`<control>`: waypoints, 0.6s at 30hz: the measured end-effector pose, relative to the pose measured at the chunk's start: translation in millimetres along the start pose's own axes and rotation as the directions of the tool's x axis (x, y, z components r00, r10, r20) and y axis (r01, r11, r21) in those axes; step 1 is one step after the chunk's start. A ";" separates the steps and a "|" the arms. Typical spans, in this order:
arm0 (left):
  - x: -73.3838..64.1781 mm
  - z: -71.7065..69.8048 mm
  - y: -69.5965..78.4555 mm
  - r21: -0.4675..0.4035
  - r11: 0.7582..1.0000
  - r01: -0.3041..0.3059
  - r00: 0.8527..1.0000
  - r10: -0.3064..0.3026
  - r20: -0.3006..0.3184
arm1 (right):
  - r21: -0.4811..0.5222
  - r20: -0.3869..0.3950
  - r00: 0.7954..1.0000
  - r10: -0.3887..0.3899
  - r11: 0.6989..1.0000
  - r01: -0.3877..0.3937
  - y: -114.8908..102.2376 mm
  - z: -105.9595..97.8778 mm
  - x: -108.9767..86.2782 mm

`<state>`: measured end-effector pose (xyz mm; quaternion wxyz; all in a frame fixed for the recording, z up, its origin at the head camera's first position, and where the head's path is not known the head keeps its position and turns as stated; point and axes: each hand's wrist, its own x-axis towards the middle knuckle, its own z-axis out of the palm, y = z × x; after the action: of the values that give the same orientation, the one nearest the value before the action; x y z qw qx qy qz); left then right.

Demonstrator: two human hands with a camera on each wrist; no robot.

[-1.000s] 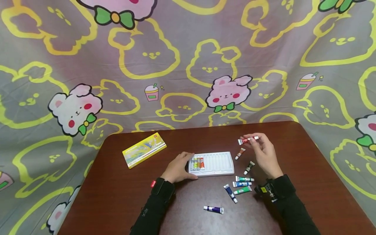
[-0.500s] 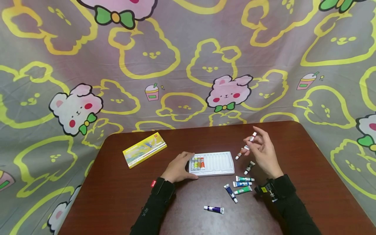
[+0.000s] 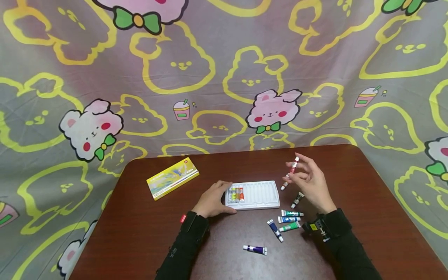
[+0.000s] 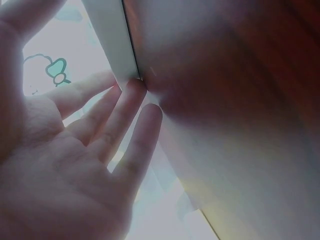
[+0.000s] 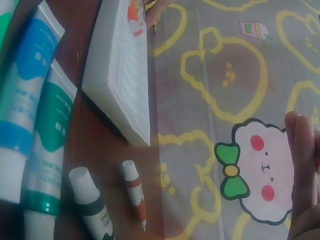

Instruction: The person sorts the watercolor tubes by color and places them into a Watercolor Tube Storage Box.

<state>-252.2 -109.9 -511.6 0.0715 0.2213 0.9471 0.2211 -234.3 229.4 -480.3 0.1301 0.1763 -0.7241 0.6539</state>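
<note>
Evidently, right grip (image 3: pixel 313 186) pinched red paint tube (image 3: pixel 293 167) right of white tray (image 3: pixel 262 193); slackening risked dropping it near brown tube (image 5: pixel 135 194). Left grip (image 3: pixel 211 200) held tray's left end; uneven pressure risked tilting.

The red tube (image 3: pixel 293 167) in the right hand (image 3: pixel 312 185), earlier nearly level, now tilts steeply cap-up, slightly nearer the white tray (image 3: pixel 260 194).

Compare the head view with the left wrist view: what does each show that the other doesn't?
Only the head view shows the right hand holding a red tube and a purple tube lying loose on the table.

Only the left wrist view shows the palm of the left hand.

Both share the left hand, the white tray, the table and the patterned cloth.
</note>
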 end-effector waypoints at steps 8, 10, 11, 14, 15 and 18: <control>-0.9 -0.1 -0.2 0.001 1.000 0.002 1.000 -0.002 0.003 | -0.117 0.001 1.000 -0.019 0.993 0.019 -9.7 11.2 0.2; -1.0 -0.2 -0.8 0.002 1.000 0.006 1.000 -0.006 0.002 | -0.173 0.018 1.000 -0.009 0.985 0.012 -8.7 16.6 1.1; -0.9 -0.2 -1.1 0.003 1.000 0.012 1.000 -0.012 0.004 | -0.201 0.028 1.000 0.005 0.980 0.001 -7.4 19.5 1.3; 0.2 -0.2 -1.6 0.001 1.000 0.019 1.000 -0.019 0.004 | -0.282 0.059 0.997 0.053 0.959 -0.034 1.4 28.7 2.8; 0.6 0.0 -1.7 -0.002 1.000 0.018 1.000 -0.018 0.004 | -0.310 0.071 0.995 0.067 0.950 -0.041 4.2 32.6 3.6; 2.3 1.3 -1.7 0.001 1.000 0.023 1.000 -0.023 0.012 | -0.365 0.138 0.985 0.101 0.930 -0.044 9.0 48.1 6.7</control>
<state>-254.6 -109.7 -513.6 0.0795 0.2118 0.9492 0.2186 -242.2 181.8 -491.0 0.0795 0.1725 -0.8456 0.4989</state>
